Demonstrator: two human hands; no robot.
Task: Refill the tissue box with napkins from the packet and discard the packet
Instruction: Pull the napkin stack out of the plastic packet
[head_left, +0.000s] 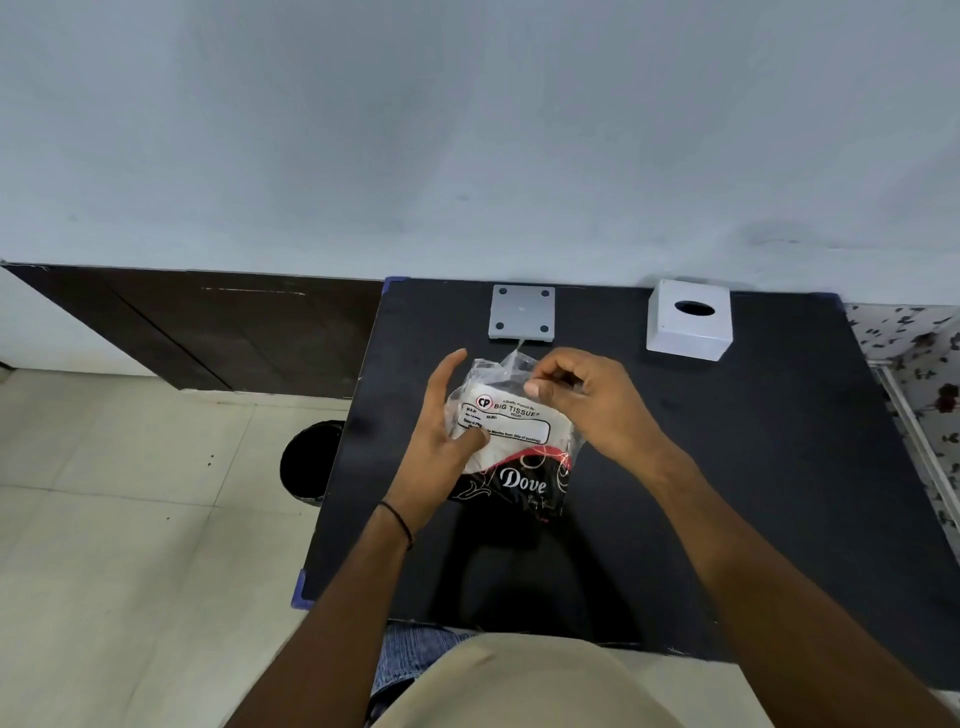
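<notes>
A clear plastic packet (511, 447) of white napkins, printed "Big Tissues" and "Dove", lies in the middle of the black table (727, 493). My left hand (441, 441) steadies its left side, thumb pressed on the label. My right hand (587, 400) pinches the loose plastic at the packet's far end. The white tissue box cover (690, 327), with an oval slot on top, stands at the table's back right. Its grey base plate (522, 313) lies upside down at the back centre, separate from the cover.
A black waste bin (310, 465) stands on the tiled floor just left of the table. A dark wooden panel runs along the wall at the left. A floral cloth (919, 374) lies to the right of the table.
</notes>
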